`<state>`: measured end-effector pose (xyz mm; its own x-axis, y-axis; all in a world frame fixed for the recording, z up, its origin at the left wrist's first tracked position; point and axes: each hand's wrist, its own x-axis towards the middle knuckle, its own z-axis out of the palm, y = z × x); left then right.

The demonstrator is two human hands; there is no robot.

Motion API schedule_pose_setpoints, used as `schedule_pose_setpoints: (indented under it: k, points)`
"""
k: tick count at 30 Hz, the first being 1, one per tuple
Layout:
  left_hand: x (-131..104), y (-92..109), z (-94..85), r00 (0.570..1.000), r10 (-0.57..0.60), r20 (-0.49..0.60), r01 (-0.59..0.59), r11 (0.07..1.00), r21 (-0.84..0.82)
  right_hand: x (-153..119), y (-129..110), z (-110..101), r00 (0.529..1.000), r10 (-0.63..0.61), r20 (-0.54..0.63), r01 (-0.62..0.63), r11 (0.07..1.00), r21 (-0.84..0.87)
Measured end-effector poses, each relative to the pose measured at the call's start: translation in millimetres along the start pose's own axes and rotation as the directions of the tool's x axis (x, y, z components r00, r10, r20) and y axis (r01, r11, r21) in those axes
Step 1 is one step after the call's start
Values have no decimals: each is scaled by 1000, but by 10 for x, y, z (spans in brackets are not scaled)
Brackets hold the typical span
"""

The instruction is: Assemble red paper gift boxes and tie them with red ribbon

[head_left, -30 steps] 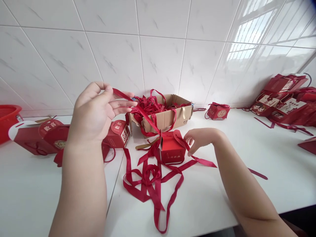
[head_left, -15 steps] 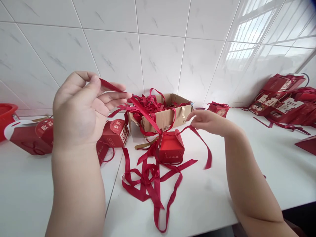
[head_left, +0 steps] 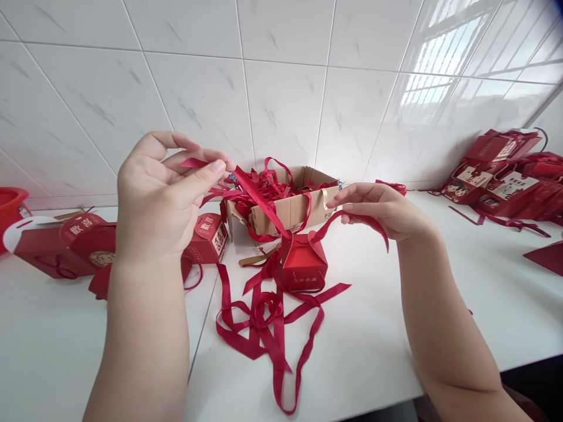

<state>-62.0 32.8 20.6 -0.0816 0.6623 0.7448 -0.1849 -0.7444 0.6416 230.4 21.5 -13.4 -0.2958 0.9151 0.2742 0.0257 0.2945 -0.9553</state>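
A small red gift box [head_left: 304,261] stands upright on the white table, its top flaps folded up. A dark red ribbon [head_left: 263,202] runs through the top of the box, with one length out to each side. My left hand [head_left: 169,187], up and left of the box, pinches the longer length between thumb and fingers. To the right of the box, my right hand [head_left: 373,206] pinches the shorter length, whose tail hangs past the fingers. Both lengths slant upward from the box. Several loose ribbons [head_left: 266,328] lie tangled in front of it.
Behind the gift box, a cardboard box [head_left: 292,214] full of ribbons stands near the tiled wall. Other red boxes [head_left: 206,237] sit to the left, beside a red basin [head_left: 11,214]. More red boxes [head_left: 501,179] are piled at the far right.
My left hand has moved right toward the box and pinches the ribbon nearer its end. The right hand has taken hold of the shorter length and lifted it; its tail hangs higher.
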Motion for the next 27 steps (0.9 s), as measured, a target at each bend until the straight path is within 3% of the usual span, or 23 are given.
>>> schedule_pose_setpoints:
  k: [4,9,14,21,27]
  points:
    - [-8,-8,18,1000,-20,-17,20,999,41,1,18,-32,993,-116,-20,118,987,109]
    - [-5,-46,35,999,-22,-27,24,996,81,48,82,-15,975,-192,-109,193,981,2]
    - [3,-92,62,998,-35,-54,36,999,18,119,132,42,904,-247,-348,247,968,-46]
    - [45,-147,109,985,-52,-162,54,999,4,128,68,93,761,-364,-538,350,927,-132]
    - [248,-149,342,985,-103,-138,106,994,19,135,-36,128,740,-346,-576,343,932,-120]
